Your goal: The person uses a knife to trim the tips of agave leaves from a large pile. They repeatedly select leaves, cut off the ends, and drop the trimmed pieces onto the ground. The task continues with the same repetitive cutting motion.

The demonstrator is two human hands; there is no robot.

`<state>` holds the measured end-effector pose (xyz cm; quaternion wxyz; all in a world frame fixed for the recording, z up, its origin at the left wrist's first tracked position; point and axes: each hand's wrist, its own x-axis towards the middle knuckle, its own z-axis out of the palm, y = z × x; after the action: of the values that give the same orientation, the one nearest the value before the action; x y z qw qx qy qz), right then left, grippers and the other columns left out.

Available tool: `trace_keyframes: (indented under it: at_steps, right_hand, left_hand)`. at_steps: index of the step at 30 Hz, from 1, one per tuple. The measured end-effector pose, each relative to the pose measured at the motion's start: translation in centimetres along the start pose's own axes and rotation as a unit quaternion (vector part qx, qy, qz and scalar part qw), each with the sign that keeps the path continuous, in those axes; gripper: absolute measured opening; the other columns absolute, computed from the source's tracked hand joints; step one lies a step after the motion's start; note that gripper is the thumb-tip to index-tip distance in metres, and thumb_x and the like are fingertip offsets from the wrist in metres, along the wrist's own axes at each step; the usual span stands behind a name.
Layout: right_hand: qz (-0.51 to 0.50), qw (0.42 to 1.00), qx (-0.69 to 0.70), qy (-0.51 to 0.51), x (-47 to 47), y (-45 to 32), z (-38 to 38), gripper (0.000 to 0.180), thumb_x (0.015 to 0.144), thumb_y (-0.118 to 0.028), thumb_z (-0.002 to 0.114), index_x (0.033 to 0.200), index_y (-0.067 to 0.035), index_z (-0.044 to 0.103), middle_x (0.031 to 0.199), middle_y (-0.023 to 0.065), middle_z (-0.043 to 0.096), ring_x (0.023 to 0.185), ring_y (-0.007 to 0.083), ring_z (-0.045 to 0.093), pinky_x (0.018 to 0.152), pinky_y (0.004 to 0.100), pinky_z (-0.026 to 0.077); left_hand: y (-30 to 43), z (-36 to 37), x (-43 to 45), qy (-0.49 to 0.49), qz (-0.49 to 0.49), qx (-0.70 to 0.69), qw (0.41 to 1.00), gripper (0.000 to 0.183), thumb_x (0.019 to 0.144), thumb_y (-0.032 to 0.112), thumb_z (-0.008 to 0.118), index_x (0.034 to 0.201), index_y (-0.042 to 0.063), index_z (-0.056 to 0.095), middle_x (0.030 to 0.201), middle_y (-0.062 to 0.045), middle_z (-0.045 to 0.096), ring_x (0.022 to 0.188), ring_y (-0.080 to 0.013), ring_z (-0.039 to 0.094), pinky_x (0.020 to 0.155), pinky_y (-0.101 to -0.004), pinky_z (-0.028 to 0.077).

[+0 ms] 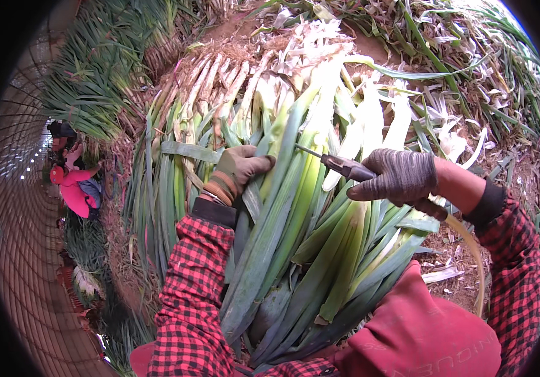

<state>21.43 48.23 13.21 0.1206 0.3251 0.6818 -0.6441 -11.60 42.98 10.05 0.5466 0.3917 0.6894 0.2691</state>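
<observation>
Long green stalks with white ends, which look like large scallions or leeks [270, 249], lie in a thick layer before me. My left hand [244, 169], in a knitted work glove, has its thumb and fingers closed on one green stalk. In a grey striped glove, my right hand [387, 176] grips an air blow gun [345, 166] with a thin metal nozzle pointing left across the stalks. A yellowish hose [470, 249] runs down from its handle. Thinner stalks with brown roots [208, 82] lie beyond my left hand.
Peeled leaves and husks [467, 85] litter the soil at the upper right. Green bunches [100, 70] are heaped at the upper left. A person in a pink top and red cap [79, 188] is at the far left, near a curved ribbed wall [25, 264].
</observation>
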Motion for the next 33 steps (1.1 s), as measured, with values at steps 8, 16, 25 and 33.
trace_keyframes:
  at_steps: [8,16,25,33]
  right_hand:
    - [0.072,0.997,-0.017,-0.016,1.1,-2.2,-1.6,0.056,0.082,-0.054,0.069,0.081,0.001,0.058,0.057,0.0038,0.052,0.052,0.0123,0.054,0.047,0.0296,0.043]
    - [0.036,0.985,-0.136,0.101,3.4,-1.1,-3.7,0.067,0.079,-0.061,0.069,0.083,0.006,0.062,0.063,0.0077,0.056,0.064,0.0187,0.058,0.062,0.0356,0.049]
    - [0.106,0.991,-0.072,0.040,3.0,-2.3,-2.9,0.057,0.080,-0.052,0.071,0.088,0.003,0.060,0.064,0.0075,0.058,0.057,0.0156,0.058,0.055,0.0343,0.047]
    - [0.039,0.988,-0.107,0.101,1.4,-2.3,-3.2,0.058,0.079,-0.054,0.068,0.086,0.003,0.061,0.068,0.0074,0.057,0.062,0.0179,0.056,0.059,0.0352,0.046]
  left_hand:
    - [-1.7,-1.6,0.2,-0.033,0.004,-0.076,0.997,0.019,0.084,0.010,0.072,0.095,-0.004,0.068,0.083,-0.008,0.070,0.067,-0.0133,0.065,0.062,-0.0270,0.053]
    - [-2.4,-1.3,0.7,0.042,-0.006,-0.034,0.999,0.022,0.088,0.016,0.069,0.098,-0.003,0.066,0.078,-0.007,0.069,0.062,-0.0144,0.064,0.055,-0.0290,0.052]
    - [-2.7,0.9,1.3,0.151,0.073,0.249,0.954,0.047,0.082,0.035,0.069,0.122,0.011,0.059,0.098,-0.019,0.070,0.089,-0.0303,0.068,0.082,-0.0394,0.051]
    - [-2.2,3.2,-0.2,0.220,0.139,0.335,0.905,0.062,0.079,0.016,0.066,0.136,0.020,0.043,0.123,-0.021,0.060,0.108,-0.0392,0.061,0.092,-0.0429,0.048]
